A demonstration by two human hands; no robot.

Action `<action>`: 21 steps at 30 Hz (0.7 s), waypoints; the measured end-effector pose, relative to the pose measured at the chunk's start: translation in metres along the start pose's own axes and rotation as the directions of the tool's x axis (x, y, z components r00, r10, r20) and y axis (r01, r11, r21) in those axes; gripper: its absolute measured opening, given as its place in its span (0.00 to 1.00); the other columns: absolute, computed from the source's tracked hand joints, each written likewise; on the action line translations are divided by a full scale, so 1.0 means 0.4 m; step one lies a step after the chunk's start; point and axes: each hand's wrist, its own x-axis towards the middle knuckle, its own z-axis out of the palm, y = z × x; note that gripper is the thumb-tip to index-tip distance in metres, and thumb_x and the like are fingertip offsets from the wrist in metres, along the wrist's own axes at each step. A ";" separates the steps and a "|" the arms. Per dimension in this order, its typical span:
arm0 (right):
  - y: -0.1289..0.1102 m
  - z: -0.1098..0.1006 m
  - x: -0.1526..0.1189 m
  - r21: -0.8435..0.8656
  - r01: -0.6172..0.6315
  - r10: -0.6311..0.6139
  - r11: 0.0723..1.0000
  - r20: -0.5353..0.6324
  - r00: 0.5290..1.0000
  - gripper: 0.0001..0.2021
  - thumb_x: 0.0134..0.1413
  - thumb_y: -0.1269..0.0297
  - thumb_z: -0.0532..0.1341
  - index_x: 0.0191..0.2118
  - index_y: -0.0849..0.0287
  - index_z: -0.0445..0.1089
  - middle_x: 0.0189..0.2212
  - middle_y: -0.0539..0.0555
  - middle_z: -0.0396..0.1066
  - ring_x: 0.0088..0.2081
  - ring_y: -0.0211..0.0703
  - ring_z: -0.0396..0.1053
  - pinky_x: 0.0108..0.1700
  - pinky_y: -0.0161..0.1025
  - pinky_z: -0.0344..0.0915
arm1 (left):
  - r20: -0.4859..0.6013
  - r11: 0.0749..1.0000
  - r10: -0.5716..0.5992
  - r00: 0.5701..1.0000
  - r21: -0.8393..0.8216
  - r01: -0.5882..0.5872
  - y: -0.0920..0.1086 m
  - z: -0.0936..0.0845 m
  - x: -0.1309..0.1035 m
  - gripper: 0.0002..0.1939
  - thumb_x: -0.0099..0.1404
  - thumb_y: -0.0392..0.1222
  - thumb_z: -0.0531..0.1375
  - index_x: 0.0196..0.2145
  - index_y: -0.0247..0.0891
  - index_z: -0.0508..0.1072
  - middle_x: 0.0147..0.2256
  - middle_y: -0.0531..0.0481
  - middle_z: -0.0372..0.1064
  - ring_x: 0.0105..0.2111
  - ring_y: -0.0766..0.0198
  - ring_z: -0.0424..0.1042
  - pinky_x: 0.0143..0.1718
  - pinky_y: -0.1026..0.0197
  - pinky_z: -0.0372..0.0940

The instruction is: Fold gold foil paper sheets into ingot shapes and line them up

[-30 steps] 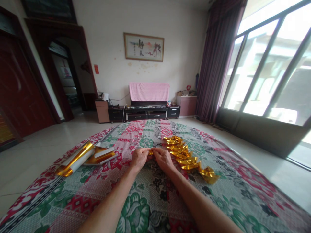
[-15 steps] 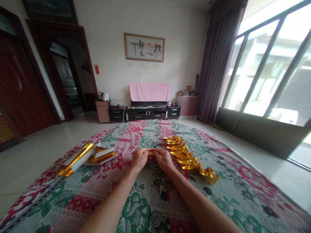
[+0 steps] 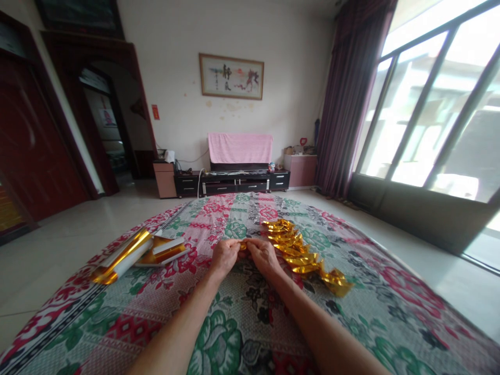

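Note:
Between my two hands is a small piece of gold foil paper (image 3: 243, 245), mostly covered by the fingers. My left hand (image 3: 225, 256) pinches its left end, and my right hand (image 3: 263, 255) pinches its right end. Just right of my right hand lies a row of several folded gold foil paper ingots (image 3: 304, 260), running from the far middle toward the near right. To the left, sheets of gold foil paper with white backs (image 3: 133, 252) lie in a loose, curled stack.
A floral cloth (image 3: 214, 338) in red, green and grey covers the surface under my arms. Beyond it stand a low black TV cabinet (image 3: 234, 185) and a pink cloth (image 3: 240, 148) draped over something. A large window (image 3: 425, 114) is at right.
My fingers have shifted very slightly on the gold foil paper. The ingots and the loose sheets lie as before.

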 end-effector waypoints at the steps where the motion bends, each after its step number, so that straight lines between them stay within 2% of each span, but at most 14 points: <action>1: -0.001 -0.001 -0.001 -0.005 0.012 -0.012 1.000 0.002 1.000 0.17 0.52 0.61 0.52 0.41 0.56 0.75 0.25 0.50 0.74 0.27 0.39 0.69 0.29 0.31 0.63 | -0.009 1.000 -0.015 1.000 0.014 0.015 -0.002 0.000 0.002 0.15 0.58 0.35 0.52 0.39 0.36 0.76 0.34 0.47 0.76 0.31 0.64 0.75 0.30 0.67 0.67; 6: -0.012 -0.008 -0.006 -0.024 0.057 -0.057 0.998 0.022 0.998 0.17 0.52 0.62 0.51 0.41 0.54 0.75 0.26 0.50 0.75 0.28 0.40 0.69 0.31 0.32 0.64 | -0.045 0.999 -0.022 0.999 0.042 0.024 -0.010 0.000 0.006 0.16 0.58 0.35 0.52 0.40 0.35 0.76 0.34 0.45 0.76 0.30 0.63 0.74 0.30 0.66 0.67; 9: -0.017 -0.010 -0.007 -0.036 0.046 -0.045 0.998 0.030 0.999 0.17 0.52 0.62 0.51 0.42 0.54 0.75 0.26 0.50 0.74 0.28 0.40 0.69 0.31 0.32 0.64 | -0.032 0.998 -0.048 0.998 0.046 0.049 -0.006 0.000 0.005 0.15 0.58 0.36 0.52 0.40 0.36 0.76 0.33 0.45 0.76 0.29 0.64 0.74 0.28 0.67 0.67; 14: -0.012 -0.004 -0.002 -0.021 -0.011 0.011 1.000 -0.020 1.000 0.17 0.53 0.61 0.50 0.41 0.57 0.74 0.28 0.51 0.74 0.28 0.39 0.69 0.32 0.32 0.64 | 0.020 0.991 -0.106 0.994 -0.082 0.108 0.012 -0.005 -0.002 0.18 0.59 0.36 0.52 0.46 0.35 0.71 0.34 0.46 0.76 0.26 0.65 0.74 0.25 0.67 0.66; 17: -0.003 0.002 0.003 -0.012 -0.038 0.037 0.999 -0.055 0.998 0.17 0.53 0.61 0.50 0.40 0.59 0.73 0.26 0.51 0.73 0.27 0.39 0.69 0.32 0.33 0.65 | 0.048 0.990 -0.085 0.995 -0.107 0.089 0.015 -0.007 -0.007 0.17 0.59 0.36 0.51 0.44 0.35 0.73 0.33 0.46 0.76 0.27 0.65 0.74 0.25 0.67 0.67; 21: 0.003 0.004 0.004 0.003 -0.042 0.042 0.999 -0.041 0.998 0.16 0.52 0.62 0.50 0.38 0.58 0.74 0.24 0.51 0.73 0.27 0.39 0.69 0.31 0.32 0.64 | 0.023 0.997 -0.041 0.999 -0.064 0.043 0.005 -0.005 -0.006 0.16 0.58 0.36 0.51 0.41 0.35 0.75 0.33 0.45 0.76 0.26 0.64 0.74 0.24 0.66 0.66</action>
